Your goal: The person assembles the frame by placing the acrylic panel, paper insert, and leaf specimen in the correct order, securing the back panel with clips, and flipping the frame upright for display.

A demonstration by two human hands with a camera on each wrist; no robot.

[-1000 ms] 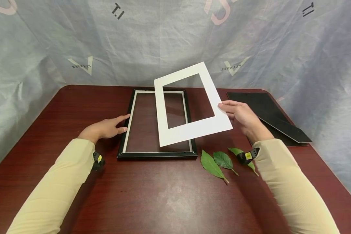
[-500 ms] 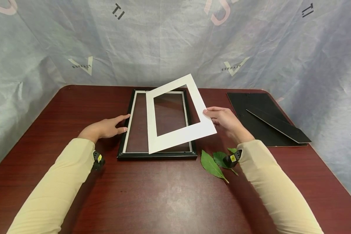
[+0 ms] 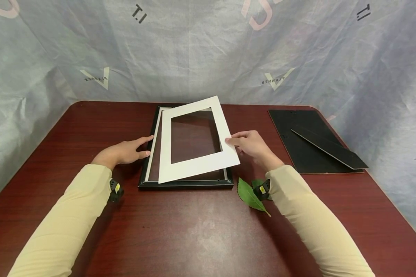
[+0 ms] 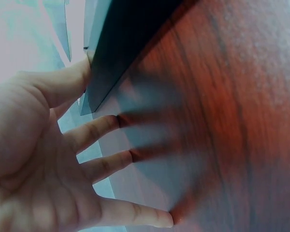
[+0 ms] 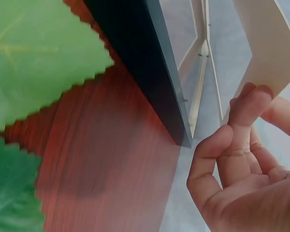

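Observation:
A black picture frame (image 3: 187, 185) with a pale inner edge lies on the table. My left hand (image 3: 123, 152) rests at its left side, thumb and forefinger touching the edge; in the left wrist view the other fingers (image 4: 104, 164) are spread with tips at the tabletop. My right hand (image 3: 251, 145) pinches the right border of a white mat board (image 3: 197, 165) with a rectangular window. The mat is tilted over the frame, turned slightly askew, its lower left corner overlapping the frame's front side. In the right wrist view the pinched mat (image 5: 273, 48) stands apart from the frame's side (image 5: 140, 58).
Green leaves (image 3: 250, 196) lie right of the frame, partly covered by my right wrist's camera (image 3: 262, 190). A black backing board (image 3: 294, 132) with an easel leg (image 3: 329, 150) lies at the table's right edge. Grey sheeting (image 3: 194, 50) hangs behind the table.
My right hand has carried the mat left and down, from beyond the frame's right side to over the frame. The left hand and the frame have stayed put.

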